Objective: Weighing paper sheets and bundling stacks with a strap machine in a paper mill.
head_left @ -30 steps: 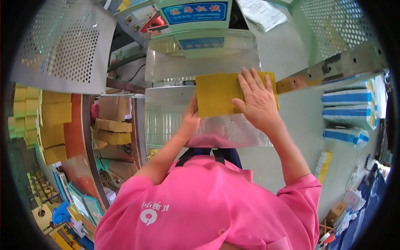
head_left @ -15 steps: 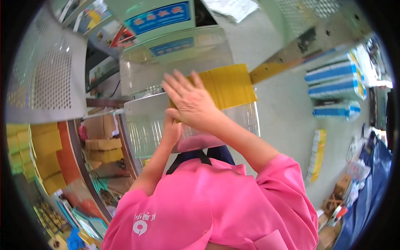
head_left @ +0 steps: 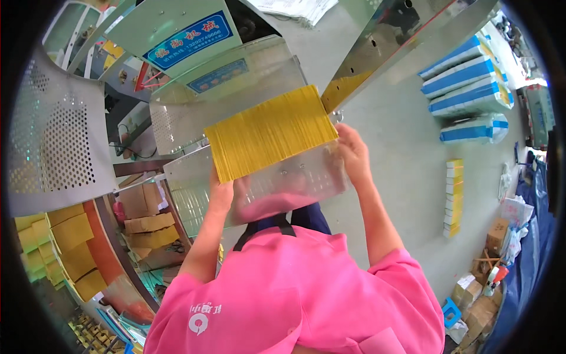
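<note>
A thick stack of yellow paper point(head_left: 271, 133) rests in the shiny metal tray of the machine, its many thin edges facing up. My left hand point(head_left: 221, 189) grips the stack's near left corner, with the fingers mostly hidden beneath and behind it. At the right end, my right hand point(head_left: 354, 152) is closed around the near corner, its fingertips against the side. The polished metal plate point(head_left: 295, 177) below the stack mirrors my pink shirt.
A steel bar with holes point(head_left: 377, 50) slants up from the stack's right end. To the left stands a perforated metal guard point(head_left: 59, 130). Blue-and-white wrapped bundles point(head_left: 466, 88) and a row of yellow-and-white packs point(head_left: 453, 197) lie on the floor at right. Yellow stacks point(head_left: 73, 242) sit at lower left.
My right hand has left the stack's left part and moved to its right end. The stack has turned slightly and shifted left, its edges now showing upward. My left hand stays near its left corner.
</note>
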Available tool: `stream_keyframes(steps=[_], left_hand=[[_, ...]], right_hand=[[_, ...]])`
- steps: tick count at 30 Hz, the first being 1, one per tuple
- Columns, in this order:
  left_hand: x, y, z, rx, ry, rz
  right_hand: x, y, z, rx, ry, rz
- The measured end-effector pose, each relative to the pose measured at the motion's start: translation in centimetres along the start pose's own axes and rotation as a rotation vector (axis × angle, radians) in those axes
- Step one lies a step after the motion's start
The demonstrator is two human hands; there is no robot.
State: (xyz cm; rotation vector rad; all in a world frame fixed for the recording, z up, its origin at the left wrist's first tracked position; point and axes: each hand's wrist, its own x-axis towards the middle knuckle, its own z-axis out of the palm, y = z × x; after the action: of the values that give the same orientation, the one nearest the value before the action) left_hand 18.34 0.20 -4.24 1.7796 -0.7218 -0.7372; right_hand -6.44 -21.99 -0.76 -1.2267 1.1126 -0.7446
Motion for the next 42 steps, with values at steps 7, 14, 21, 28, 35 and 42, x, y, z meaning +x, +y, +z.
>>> stream_keyframes(steps=[7,14,21,28,35,42], left_hand=[[0.5,2.2,-1.0,0.294,0.037,0.223],[-0.7,5.7,-5.3,-0.286,-0.149,-0.467],[-0.5,3.2,-4.9,-0.337,-0.105,-0.644],[-1.1,2.5,-3.5,-0.184,0.087,-0.477],[-1.4,-0.2,-0.9,-0.407,0.243,-0.276],[-1.7,0.2,2.0,-0.931,0.26,-0.293]], right_hand=[[-0.1,0.1,2.8,-0.24,-0.251,-0.181],[-0.1,-3.8,3.5,-0.524,-0.401,-0.2],[1.0,-1.1,2.6,-0.29,-0.396,0.131],[1.4,0.6,3.6,-0.085,-0.416,0.103],[1.4,2.5,4.2,0.06,-0.384,-0.034],[0.3,2.3,5.8,0.407,-0.443,0.078]])
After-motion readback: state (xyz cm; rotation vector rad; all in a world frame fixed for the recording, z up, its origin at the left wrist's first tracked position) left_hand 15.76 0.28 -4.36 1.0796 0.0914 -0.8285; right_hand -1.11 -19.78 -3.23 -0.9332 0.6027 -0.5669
